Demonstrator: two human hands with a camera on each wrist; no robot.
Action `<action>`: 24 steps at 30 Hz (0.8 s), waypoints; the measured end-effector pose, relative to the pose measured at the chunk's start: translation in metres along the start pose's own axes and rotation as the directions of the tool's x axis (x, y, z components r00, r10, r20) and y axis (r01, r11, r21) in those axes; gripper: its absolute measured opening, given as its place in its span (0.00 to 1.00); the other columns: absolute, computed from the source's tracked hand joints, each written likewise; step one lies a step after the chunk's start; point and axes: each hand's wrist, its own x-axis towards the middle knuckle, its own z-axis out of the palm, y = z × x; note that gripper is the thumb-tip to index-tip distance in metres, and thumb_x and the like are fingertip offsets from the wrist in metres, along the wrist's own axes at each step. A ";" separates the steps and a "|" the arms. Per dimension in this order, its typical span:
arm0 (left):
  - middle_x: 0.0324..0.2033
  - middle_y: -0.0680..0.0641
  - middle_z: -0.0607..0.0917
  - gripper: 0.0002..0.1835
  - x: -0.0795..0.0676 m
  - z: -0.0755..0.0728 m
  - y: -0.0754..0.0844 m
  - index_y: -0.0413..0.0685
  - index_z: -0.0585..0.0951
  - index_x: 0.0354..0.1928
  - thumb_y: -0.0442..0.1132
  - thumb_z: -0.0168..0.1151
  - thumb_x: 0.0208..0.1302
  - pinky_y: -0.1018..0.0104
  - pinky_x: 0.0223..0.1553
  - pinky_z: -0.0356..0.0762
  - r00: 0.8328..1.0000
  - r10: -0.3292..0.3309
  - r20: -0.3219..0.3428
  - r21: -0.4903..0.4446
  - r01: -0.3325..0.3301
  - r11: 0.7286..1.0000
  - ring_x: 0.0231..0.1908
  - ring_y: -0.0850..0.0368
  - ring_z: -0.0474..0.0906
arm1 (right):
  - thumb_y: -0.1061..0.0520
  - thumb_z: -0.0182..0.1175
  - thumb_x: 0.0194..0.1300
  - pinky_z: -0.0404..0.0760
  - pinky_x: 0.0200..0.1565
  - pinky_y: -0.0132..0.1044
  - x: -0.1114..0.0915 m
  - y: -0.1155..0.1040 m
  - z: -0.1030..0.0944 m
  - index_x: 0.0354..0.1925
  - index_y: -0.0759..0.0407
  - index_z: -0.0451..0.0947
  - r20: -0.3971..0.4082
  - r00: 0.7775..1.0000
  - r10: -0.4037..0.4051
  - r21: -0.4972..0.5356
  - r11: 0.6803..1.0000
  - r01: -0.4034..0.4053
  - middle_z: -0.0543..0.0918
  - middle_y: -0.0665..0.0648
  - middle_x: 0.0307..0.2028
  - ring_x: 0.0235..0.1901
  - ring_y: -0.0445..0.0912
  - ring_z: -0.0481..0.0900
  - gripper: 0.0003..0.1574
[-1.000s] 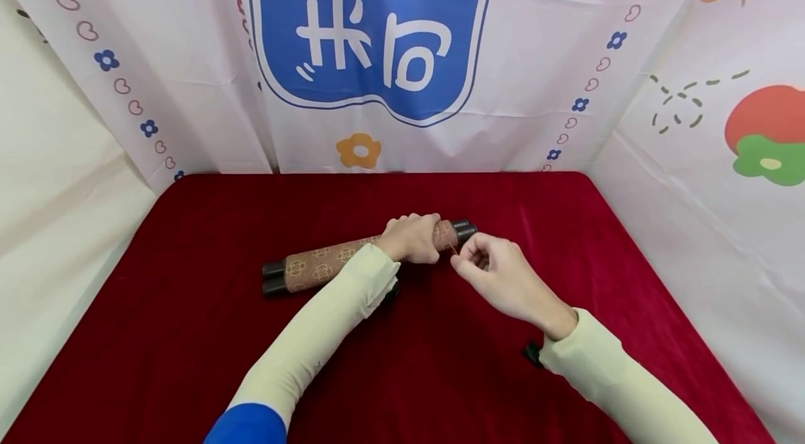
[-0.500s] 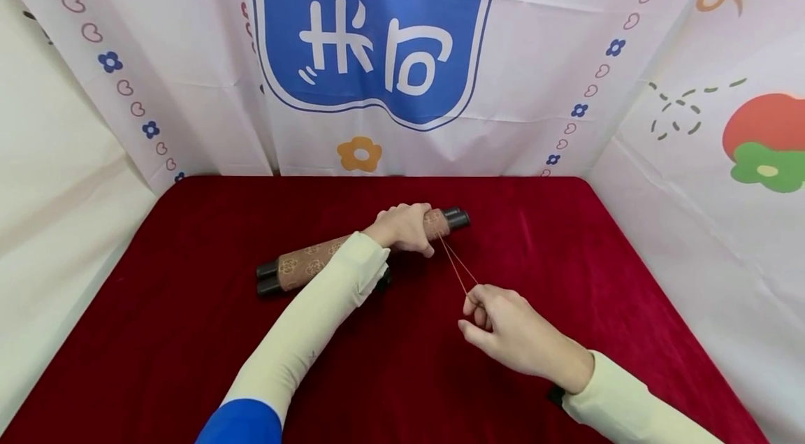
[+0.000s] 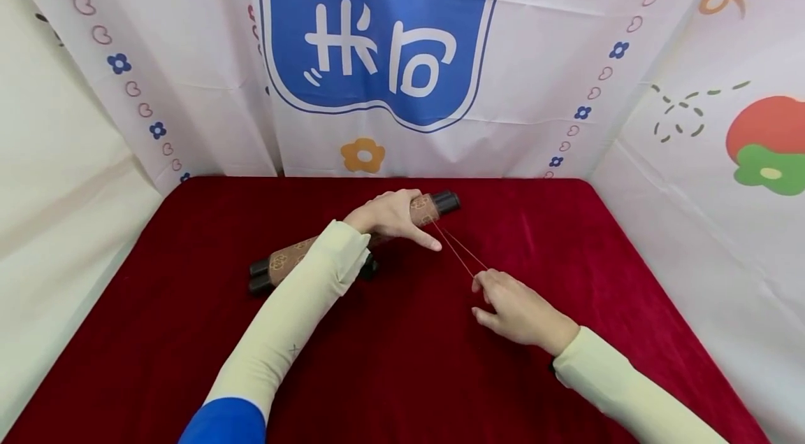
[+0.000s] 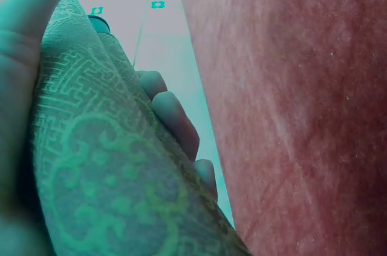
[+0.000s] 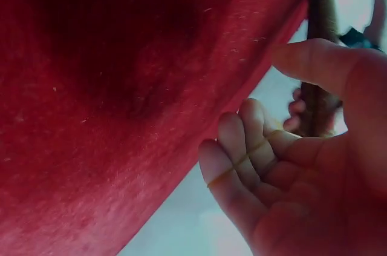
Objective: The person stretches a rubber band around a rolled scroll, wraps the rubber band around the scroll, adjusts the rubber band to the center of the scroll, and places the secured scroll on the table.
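A double-rolled scroll (image 3: pixel 286 263) in patterned brown brocade with black rod ends lies at a slant in the head view. My left hand (image 3: pixel 388 215) grips it near its right end, the thumb stretched off to one side. In the left wrist view the fingers (image 4: pixel 175 120) curl round the far side of the scroll (image 4: pixel 109 171). From the scroll's right part a thin rubber band (image 3: pixel 453 249) stretches in two strands to my right hand (image 3: pixel 518 311). The right wrist view has the band (image 5: pixel 245 159) hooked across that hand's bent fingers (image 5: pixel 227 168), with the thumb apart.
Dark red velvet cloth (image 3: pixel 428 367) covers the table. White printed curtains (image 3: pixel 541 66) close off the back and both sides. A small black device (image 3: pixel 368 268) sits at the left wrist, partly hidden by the cuff.
My right hand drew away from the scroll toward the lower right, stretching the rubber band out, then rose slightly. The left hand and scroll shifted left and farther back; the left thumb spread out.
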 end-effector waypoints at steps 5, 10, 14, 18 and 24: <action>0.67 0.47 0.78 0.70 0.002 0.004 0.008 0.51 0.61 0.81 0.77 0.78 0.39 0.46 0.65 0.76 0.999 -0.028 -0.024 0.021 0.029 0.999 0.60 0.48 0.77 | 0.56 0.73 0.62 0.84 0.39 0.43 0.018 -0.013 0.012 0.43 0.65 0.78 0.008 0.998 -0.059 -0.245 0.968 0.059 0.79 0.56 0.35 0.36 0.50 0.79 0.18; 0.61 0.48 0.81 0.62 0.009 0.014 0.014 0.51 0.62 0.80 0.69 0.78 0.46 0.44 0.63 0.76 0.996 -0.041 -0.078 0.078 0.047 0.996 0.56 0.49 0.79 | 0.46 0.74 0.60 0.84 0.35 0.40 0.031 -0.046 0.013 0.37 0.63 0.81 -0.041 0.978 -0.207 -0.536 0.830 0.153 0.81 0.56 0.30 0.31 0.51 0.81 0.22; 0.46 0.50 0.83 0.54 0.015 0.024 0.015 0.50 0.67 0.75 0.64 0.78 0.49 0.48 0.54 0.77 0.991 -0.041 -0.129 0.104 0.054 0.993 0.46 0.51 0.80 | 0.44 0.71 0.60 0.80 0.30 0.35 0.035 -0.073 0.006 0.28 0.57 0.79 -0.108 0.943 -0.315 -0.670 0.724 0.165 0.79 0.53 0.25 0.27 0.47 0.78 0.19; 0.46 0.51 0.84 0.53 0.019 0.031 0.012 0.53 0.71 0.70 0.73 0.75 0.48 0.50 0.51 0.79 0.982 -0.037 -0.184 0.144 0.064 0.988 0.45 0.53 0.80 | 0.45 0.69 0.62 0.73 0.26 0.31 0.034 -0.093 -0.004 0.23 0.52 0.75 -0.133 0.920 -0.367 -0.732 0.662 0.159 0.75 0.50 0.22 0.23 0.44 0.73 0.19; 0.38 0.53 0.84 0.47 0.018 0.034 0.007 0.56 0.76 0.57 0.86 0.55 0.53 0.56 0.42 0.78 0.971 0.041 -0.237 0.180 0.003 0.984 0.39 0.54 0.81 | 0.50 0.67 0.63 0.74 0.27 0.33 0.028 -0.084 -0.010 0.27 0.53 0.75 -0.136 0.930 -0.343 -0.754 0.644 0.127 0.74 0.51 0.23 0.24 0.46 0.72 0.13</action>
